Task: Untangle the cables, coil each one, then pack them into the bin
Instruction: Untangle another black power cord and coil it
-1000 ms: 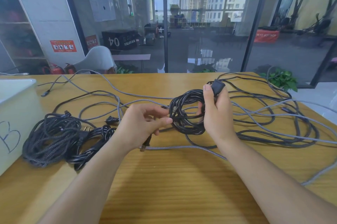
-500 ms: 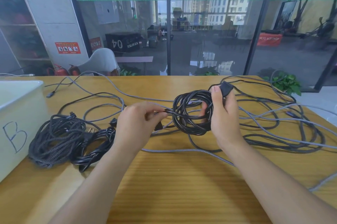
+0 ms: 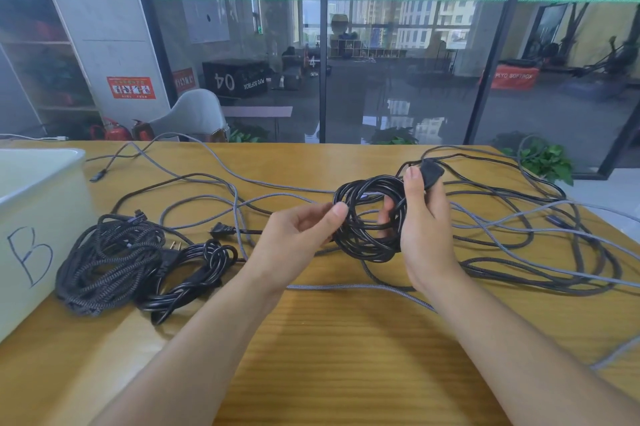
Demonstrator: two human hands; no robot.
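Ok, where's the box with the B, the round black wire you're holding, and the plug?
Box (image 3: 41, 203), head view: its front wall.
Black wire coil (image 3: 363, 245), head view: lower loops.
Plug (image 3: 218, 229), head view: its black body.

Left hand (image 3: 298, 238): one second ago, fingers curled downward, pinching a cable end low, clear of the coil; now raised, palm turned up, thumb and fingertips meeting at the left edge of the black coil (image 3: 367, 217).
Cable end: formerly hanging below the left hand; now hidden behind it.
Black coil: strands lie closer together than before.
Right hand (image 3: 420, 228): thumb now pressed against the black plug (image 3: 431, 172) at the coil's top.
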